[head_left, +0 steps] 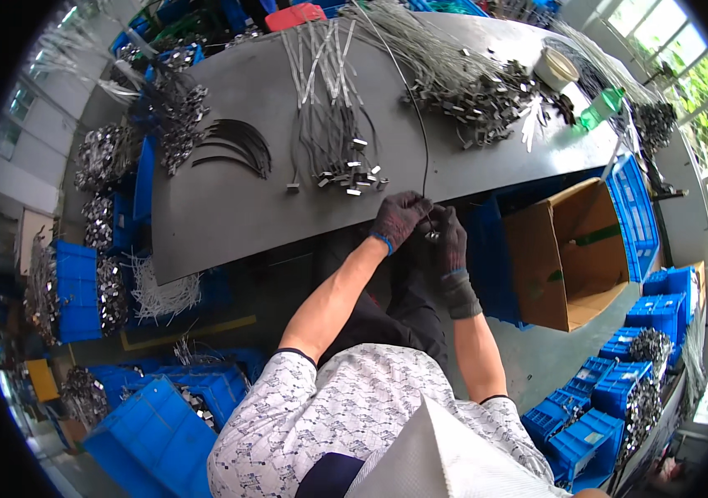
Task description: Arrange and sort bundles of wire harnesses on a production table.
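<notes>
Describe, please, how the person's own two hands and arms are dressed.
The left hand wears a dark grey fabric glove with reddish patches and a blue wrist edge. The right hand has a dark grey fabric glove with a longer, grey-green cuff. Both forearms are bare below short, white, dark-patterned sleeves with dark hems.

The counter [233,212] is grey. The left hand [397,219] is gloved in dark grey with reddish tones and a blue hem, the right hand [452,242] in dark grey; the cable [425,149] is black. Toward the counter's left edge, the curved strips [248,135] are black; near its right edge, the bottle [601,109] is translucent green, the tub [558,66] cream. The shirt [370,378] is white, patterned in grey.
</notes>
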The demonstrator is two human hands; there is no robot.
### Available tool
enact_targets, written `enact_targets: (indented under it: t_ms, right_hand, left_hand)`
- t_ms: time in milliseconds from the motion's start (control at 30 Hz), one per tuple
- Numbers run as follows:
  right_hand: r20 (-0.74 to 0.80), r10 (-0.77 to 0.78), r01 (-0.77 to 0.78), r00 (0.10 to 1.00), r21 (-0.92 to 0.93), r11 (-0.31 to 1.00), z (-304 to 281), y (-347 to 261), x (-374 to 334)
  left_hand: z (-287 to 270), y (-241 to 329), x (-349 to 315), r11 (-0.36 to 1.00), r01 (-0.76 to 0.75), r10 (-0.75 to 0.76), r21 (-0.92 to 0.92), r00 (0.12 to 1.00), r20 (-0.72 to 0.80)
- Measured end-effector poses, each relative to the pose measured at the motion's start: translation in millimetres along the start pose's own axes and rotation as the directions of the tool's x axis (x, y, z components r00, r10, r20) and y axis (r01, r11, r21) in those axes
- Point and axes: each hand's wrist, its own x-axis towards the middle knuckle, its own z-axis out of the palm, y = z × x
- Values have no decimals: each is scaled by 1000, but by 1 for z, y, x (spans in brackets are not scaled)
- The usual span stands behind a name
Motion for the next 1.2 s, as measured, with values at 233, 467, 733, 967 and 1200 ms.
enact_targets:
  t_ms: [233,467,733,967,1200]
  right_hand:
    - [93,142,-129,985,-131,983,72,19,34]
    - [219,517,-550,827,130,825,108,23,103]
    - [119,89,20,989,-700,714,106,95,235]
    - [113,329,-129,938,-764,632,188,123,315]
    - [222,539,-190,812,-774,604,231,110,313]
  left_hand:
    - [-47,-10,-10,994,54,-70,-98,983,-172]
    - [-121,9,49,958,176,-131,225,971,-200]
    - [-246,-10,97,683,364,101,634,812,-575]
    - [-247,-59,159,643,478,71,599,741,-668]
    - [-200,-62,210,622,571,-296,536,805,-514]
